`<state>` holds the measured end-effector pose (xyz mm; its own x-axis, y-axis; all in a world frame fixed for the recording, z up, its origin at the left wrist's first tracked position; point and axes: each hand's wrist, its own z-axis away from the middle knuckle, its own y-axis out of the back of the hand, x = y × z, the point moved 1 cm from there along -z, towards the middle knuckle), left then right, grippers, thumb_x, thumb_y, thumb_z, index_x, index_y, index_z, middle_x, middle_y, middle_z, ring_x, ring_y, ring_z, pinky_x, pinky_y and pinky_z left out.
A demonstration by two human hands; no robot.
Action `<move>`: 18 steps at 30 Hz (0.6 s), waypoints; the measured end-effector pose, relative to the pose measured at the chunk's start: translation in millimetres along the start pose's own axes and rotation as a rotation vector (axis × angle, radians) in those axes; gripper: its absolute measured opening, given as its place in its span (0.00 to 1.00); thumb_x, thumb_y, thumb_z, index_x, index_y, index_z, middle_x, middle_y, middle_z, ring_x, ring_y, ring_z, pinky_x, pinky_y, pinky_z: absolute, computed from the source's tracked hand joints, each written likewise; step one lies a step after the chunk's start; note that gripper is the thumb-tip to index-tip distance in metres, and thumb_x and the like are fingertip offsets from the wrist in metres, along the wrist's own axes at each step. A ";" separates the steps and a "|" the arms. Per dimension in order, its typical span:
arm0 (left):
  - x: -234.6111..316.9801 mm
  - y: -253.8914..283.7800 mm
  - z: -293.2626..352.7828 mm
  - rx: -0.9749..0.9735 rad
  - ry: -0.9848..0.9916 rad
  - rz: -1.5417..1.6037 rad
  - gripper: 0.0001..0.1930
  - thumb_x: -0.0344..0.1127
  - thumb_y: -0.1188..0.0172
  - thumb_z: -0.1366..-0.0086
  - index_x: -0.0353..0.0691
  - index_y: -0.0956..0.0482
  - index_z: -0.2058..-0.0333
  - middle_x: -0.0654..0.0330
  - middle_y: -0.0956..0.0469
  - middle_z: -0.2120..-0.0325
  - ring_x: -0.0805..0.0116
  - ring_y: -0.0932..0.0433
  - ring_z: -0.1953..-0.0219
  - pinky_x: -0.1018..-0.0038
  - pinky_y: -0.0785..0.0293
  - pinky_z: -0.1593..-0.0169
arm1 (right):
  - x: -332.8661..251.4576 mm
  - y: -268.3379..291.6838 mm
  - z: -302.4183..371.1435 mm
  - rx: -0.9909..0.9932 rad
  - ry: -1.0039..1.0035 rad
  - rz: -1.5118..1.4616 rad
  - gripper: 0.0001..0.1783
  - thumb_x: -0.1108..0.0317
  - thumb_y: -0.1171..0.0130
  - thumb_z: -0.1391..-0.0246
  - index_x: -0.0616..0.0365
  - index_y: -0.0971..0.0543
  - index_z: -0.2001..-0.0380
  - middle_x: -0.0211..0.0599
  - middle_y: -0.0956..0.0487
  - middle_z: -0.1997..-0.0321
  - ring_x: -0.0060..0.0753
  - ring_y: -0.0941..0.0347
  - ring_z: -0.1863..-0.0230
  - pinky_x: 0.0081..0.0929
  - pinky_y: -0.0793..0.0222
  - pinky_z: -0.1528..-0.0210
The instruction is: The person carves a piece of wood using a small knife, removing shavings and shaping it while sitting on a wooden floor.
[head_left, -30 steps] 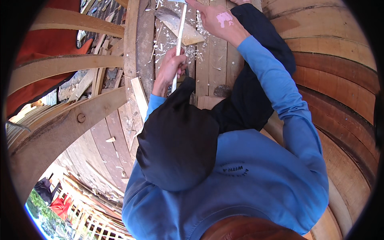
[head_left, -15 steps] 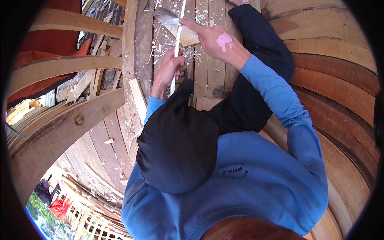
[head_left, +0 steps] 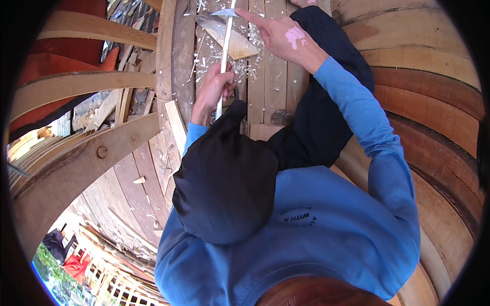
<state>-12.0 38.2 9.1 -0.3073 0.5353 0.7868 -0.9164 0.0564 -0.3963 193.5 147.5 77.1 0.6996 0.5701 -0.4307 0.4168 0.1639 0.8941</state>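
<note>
My left hand (head_left: pixel 215 87) is closed around a thin pale wooden stick (head_left: pixel 225 48), which points away from me with its near end by my bent left knee (head_left: pixel 227 183). My right hand (head_left: pixel 288 40) grips a knife, its handle hidden in my palm and the index finger stretched along toward the blade (head_left: pixel 223 12). The blade lies across the stick close to the upper edge of the view. Under the stick, a flat wood offcut (head_left: pixel 240 47) rests on the plank floor.
Pale shavings (head_left: pixel 255 35) litter the planks around the offcut. Curved wooden ribs (head_left: pixel 92 81) rise on my left, with scrap wood beyond them. Curved planking (head_left: pixel 423 97) forms a wall on my right. A loose wood strip (head_left: pixel 176 125) lies beside my left forearm.
My right hand and the knife have slid away from me along the stick, toward its far end. More of the offcut shows now. My left hand keeps its place on the stick.
</note>
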 end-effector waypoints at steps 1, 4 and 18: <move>0.0 -1.6 2.5 0.048 0.022 -0.003 0.07 0.23 0.48 0.42 0.42 0.36 0.69 0.68 0.38 0.83 0.78 0.40 0.87 0.77 0.45 0.84 | -6.8 -9.0 12.6 0.000 0.051 -0.025 0.34 0.73 0.49 0.36 0.31 0.33 0.28 0.55 0.22 0.78 0.54 0.23 0.79 0.49 0.28 0.74; 1.0 -5.8 2.9 0.028 -0.016 -0.051 0.07 0.23 0.48 0.43 0.42 0.36 0.68 0.68 0.38 0.83 0.78 0.40 0.87 0.77 0.45 0.84 | 9.8 -13.7 4.3 0.113 0.128 -0.033 0.37 0.73 0.48 0.36 0.28 0.35 0.27 0.55 0.23 0.78 0.55 0.24 0.80 0.50 0.29 0.74; -3.6 2.9 -1.3 0.033 -0.005 -0.101 0.06 0.26 0.48 0.42 0.43 0.35 0.67 0.66 0.35 0.84 0.78 0.38 0.87 0.78 0.45 0.84 | -11.3 -4.6 19.9 -0.054 0.063 -0.023 0.32 0.74 0.50 0.39 0.39 0.29 0.31 0.56 0.20 0.74 0.53 0.21 0.77 0.47 0.25 0.72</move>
<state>-13.2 37.5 4.5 -0.2142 0.5239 0.8244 -0.9506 0.0824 -0.2993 195.2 124.2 75.4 0.6513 0.6151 -0.4443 0.3994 0.2199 0.8900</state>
